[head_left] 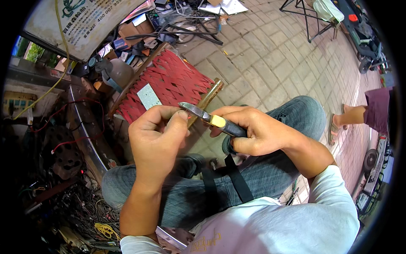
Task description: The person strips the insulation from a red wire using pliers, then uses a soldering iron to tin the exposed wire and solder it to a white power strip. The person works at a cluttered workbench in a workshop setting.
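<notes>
My right hand (262, 130) is wrapped round the black-and-yellow handles of a pair of pliers (218, 121). Their dark metal jaws point left, toward my left hand (157, 132). The fingers of that hand are closed in a pinch, thumb and forefinger right by the jaw tip. Whatever sits between them is hidden or too small to name. Both hands are held above my lap, over my jeans (270, 169). Beyond them, a pale speckled flat piece (149, 97) lies on a stool with a red woven seat (175, 70).
Tangled cables (101, 211) and a red wire (76, 141) crowd the left side. A signboard (84, 27) and heaped odds and ends (141, 27) stand beyond the stool. At right, another person's sandalled foot (334, 129) rests on the brick paving (270, 63). A folding frame (311, 19) stands far right.
</notes>
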`<state>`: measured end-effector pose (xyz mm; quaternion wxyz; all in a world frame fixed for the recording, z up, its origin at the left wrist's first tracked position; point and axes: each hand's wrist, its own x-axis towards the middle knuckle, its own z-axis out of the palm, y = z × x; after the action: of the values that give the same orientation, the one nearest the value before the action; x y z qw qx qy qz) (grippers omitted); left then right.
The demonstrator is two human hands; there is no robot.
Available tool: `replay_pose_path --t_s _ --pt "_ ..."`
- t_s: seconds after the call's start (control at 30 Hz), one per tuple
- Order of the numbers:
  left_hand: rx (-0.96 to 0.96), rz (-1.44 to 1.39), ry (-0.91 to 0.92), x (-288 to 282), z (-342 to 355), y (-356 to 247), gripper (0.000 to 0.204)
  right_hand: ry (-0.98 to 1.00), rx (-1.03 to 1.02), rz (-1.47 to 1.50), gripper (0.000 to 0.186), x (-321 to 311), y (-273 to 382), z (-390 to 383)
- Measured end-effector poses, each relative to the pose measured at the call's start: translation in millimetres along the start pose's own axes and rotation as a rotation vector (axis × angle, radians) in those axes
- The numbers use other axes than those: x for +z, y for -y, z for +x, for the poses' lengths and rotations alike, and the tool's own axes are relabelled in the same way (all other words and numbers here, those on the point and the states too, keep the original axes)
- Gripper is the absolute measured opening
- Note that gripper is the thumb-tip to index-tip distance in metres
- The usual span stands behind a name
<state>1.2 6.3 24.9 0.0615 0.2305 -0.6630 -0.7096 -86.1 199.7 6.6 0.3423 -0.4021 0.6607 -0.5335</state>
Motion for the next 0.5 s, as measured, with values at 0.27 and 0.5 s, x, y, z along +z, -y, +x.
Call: replay_pose_path --t_s 0.27,0.5 --pt "-0.010 -0.009 -0.005 1.8 -1.1 -1.9 0.010 0.008 0.019 0.005 0.038 0.4 0.9 0.0" --pt "-0.008 -0.020 -0.006 1.2 -0.4 -1.7 0.012 0.011 0.019 0.010 0.039 1.4 -0.7 -0.3"
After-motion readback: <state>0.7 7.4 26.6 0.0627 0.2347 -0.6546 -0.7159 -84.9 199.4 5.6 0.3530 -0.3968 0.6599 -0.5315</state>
